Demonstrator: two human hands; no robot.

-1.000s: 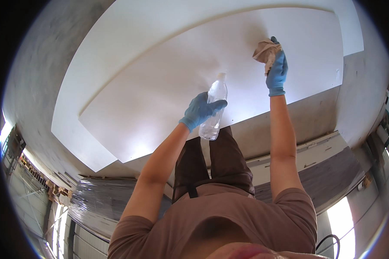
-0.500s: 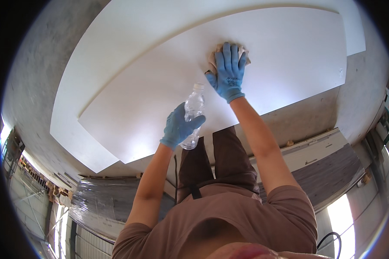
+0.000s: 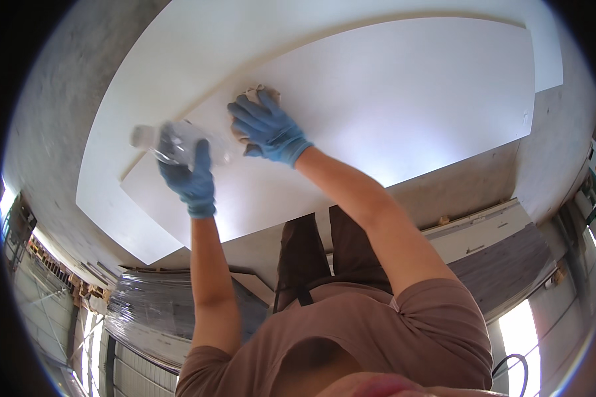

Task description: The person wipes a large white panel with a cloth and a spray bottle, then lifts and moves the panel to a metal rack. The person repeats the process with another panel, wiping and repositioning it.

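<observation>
My left hand (image 3: 191,173), in a blue glove, is wrapped round a clear plastic bottle (image 3: 187,140). The bottle lies tilted over sideways, its whitish cap (image 3: 142,137) toward the left, and it is smeared by motion. Under my gloved right hand (image 3: 270,127) is a crumpled beige cloth (image 3: 250,94), pressed against a large white panel (image 3: 430,86). The cloth shows beyond the fingertips and beside the palm; the rest of it is hidden. Both hands are over the left half of the panel, close to each other.
Beneath the white panel lies another, larger white sheet (image 3: 132,106), jutting out to the left and far side. Grey concrete floor (image 3: 53,132) surrounds them. Behind me are a plastic-wrapped dark stack (image 3: 146,304) and a grey board stack (image 3: 496,264).
My right hand has slid left across the panel with the cloth. The left hand has moved left and farther away, tipping the bottle from upright to sideways.
</observation>
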